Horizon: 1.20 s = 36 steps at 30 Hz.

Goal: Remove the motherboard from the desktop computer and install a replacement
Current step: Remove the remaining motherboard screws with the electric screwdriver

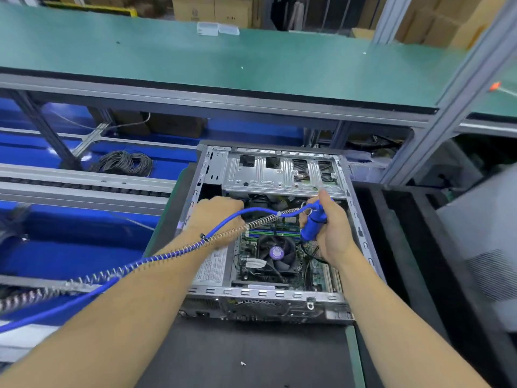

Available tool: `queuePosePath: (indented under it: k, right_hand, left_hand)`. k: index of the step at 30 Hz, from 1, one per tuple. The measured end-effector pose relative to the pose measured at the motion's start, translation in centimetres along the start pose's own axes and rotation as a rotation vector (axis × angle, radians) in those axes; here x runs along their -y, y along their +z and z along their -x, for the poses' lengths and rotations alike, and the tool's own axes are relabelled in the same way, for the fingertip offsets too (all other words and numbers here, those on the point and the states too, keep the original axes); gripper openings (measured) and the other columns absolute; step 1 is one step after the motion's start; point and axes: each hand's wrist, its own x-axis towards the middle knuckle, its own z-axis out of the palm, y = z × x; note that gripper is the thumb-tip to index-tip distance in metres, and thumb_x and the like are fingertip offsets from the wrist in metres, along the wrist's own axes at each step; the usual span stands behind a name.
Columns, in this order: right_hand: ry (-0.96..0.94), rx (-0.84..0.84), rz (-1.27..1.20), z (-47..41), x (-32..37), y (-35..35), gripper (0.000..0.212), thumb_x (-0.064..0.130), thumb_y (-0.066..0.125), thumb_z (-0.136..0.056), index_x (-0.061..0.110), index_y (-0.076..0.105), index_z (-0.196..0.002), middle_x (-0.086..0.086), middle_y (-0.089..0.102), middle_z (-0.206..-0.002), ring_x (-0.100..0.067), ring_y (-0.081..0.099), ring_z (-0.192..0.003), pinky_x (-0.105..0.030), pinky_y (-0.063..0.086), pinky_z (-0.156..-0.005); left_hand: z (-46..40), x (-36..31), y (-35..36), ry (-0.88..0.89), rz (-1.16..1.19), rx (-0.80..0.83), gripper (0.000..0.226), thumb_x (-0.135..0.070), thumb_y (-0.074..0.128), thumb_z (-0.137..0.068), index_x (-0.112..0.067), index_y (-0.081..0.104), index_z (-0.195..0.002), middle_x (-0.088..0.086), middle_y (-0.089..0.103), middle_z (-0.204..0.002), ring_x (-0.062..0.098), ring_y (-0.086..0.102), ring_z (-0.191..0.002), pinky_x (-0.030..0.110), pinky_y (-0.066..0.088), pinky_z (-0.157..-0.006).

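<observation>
An open desktop case (361, 228) lies flat on a dark mat in front of me. Inside it sits the green motherboard (316, 273) with a black CPU fan (275, 254) and memory sticks (272, 233). My right hand (334, 233) grips a blue electric screwdriver (314, 221), held upright over the board's right side. Its blue cable with a metal spring guard (156, 259) runs off to the left across my left forearm. My left hand (215, 214) reaches into the case's upper left, near the dark space under the drive cage (279, 172); its fingertips are hidden.
A green shelf (223, 60) on an aluminium frame hangs over the bench. At left lie blue surfaces, conveyor rails and a coil of grey cable (126, 162). A grey upright post (436, 127) stands at right. Cardboard boxes stand far behind.
</observation>
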Motion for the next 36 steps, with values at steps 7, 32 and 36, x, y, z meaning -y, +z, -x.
queuePosePath:
  k: [7,32,36]
  right_hand:
    - [0.007,-0.017,-0.028,-0.8,-0.7,0.0,0.056,0.078,0.073,-0.060,0.023,0.061,-0.061,-0.008,0.057,-0.059,-0.023,0.050,-0.055,-0.033,0.041,-0.063]
    - [0.010,0.081,0.213,-0.5,-1.2,0.2,0.035,0.055,0.052,-0.078,0.024,0.059,-0.064,-0.007,0.057,-0.061,-0.021,0.050,-0.059,-0.037,0.043,-0.070]
    - [0.004,0.080,0.224,-0.7,-1.4,0.0,0.030,0.048,0.050,-0.078,0.023,0.057,-0.062,-0.008,0.056,-0.062,-0.023,0.050,-0.059,-0.039,0.044,-0.071]
  left_hand:
    - [0.5,-6.3,3.5,0.322,-0.040,0.325,0.099,-0.072,0.073,-0.067,-0.016,0.041,-0.143,0.002,0.049,-0.142,0.026,0.046,-0.132,0.047,0.044,-0.104]
    - [0.1,-6.1,6.0,0.176,0.180,0.328,0.065,-0.044,0.087,-0.057,-0.023,0.053,-0.108,-0.006,0.064,-0.107,0.022,0.063,-0.100,0.043,0.057,-0.080]
    - [0.2,-6.2,6.1,0.145,0.228,0.364,0.061,-0.040,0.087,-0.059,-0.024,0.050,-0.105,-0.007,0.064,-0.099,0.023,0.062,-0.089,0.042,0.056,-0.078]
